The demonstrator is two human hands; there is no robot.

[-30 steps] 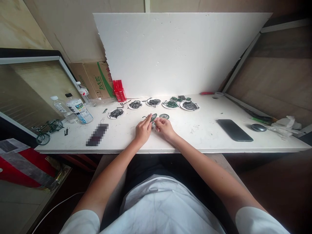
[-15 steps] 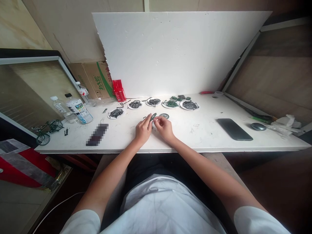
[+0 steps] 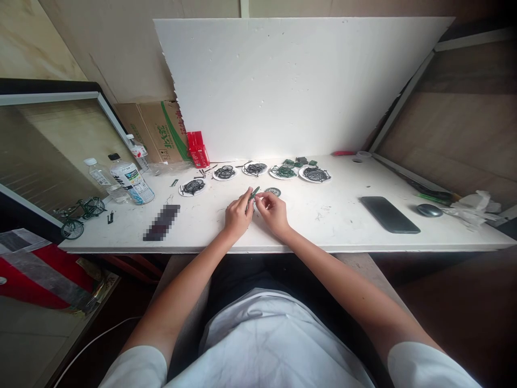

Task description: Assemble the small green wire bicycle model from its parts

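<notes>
Green wheel (image 3: 254, 192) has turned edge-on; left hand (image 3: 237, 212) grips it, right hand (image 3: 275, 211) close by, can't tell its grip. Spoked wheel (image 3: 274, 191) lies just far of them on tabletop (image 3: 323, 229).

The single camera looks from the head of the person (image 3: 266, 345), forward and down. Its wide view covers the bench (image 3: 343, 234) from moderate distance.

Plastic bottle (image 3: 131, 180), matt cardboard box (image 3: 152, 132)
</notes>
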